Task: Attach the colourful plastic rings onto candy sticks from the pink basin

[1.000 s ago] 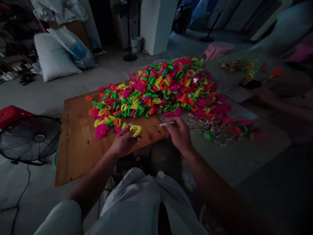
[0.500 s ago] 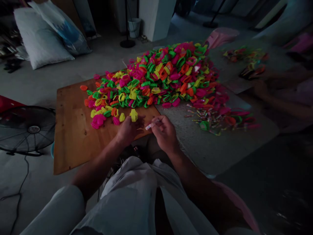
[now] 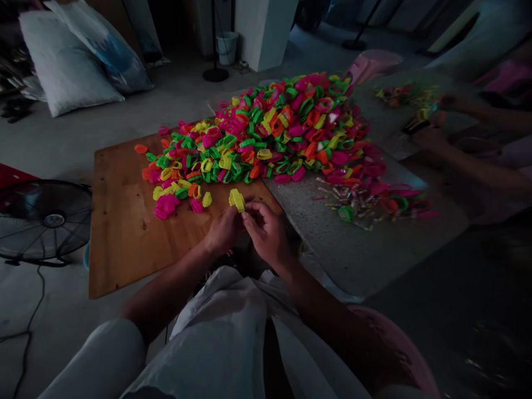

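My left hand (image 3: 224, 230) is closed on a yellow plastic toy watch (image 3: 236, 199), which sticks up above its fingertips over the front of the wooden board. My right hand (image 3: 268, 233) is pinched, its fingertips against the lower right side of the toy watch. Whatever lies between those fingertips is hidden. Just beyond both hands spreads a large heap of toy watches (image 3: 249, 133) in pink, green, yellow and orange. Small printed sticks (image 3: 338, 194) lie scattered at the heap's right front.
The wooden board (image 3: 124, 238) adjoins a grey tabletop (image 3: 353, 255). A black fan (image 3: 54, 220) stands at the left, white sacks (image 3: 75, 66) behind it. Across the table, another person's hands (image 3: 432, 136) work beside a smaller pile (image 3: 403, 94). A pink tub's rim (image 3: 399, 338) shows at lower right.
My right hand, which held a small white printed stick apart from my left, has moved left to the yellow toy watch. The stick no longer shows. The toy watch has tilted and shifted slightly right.
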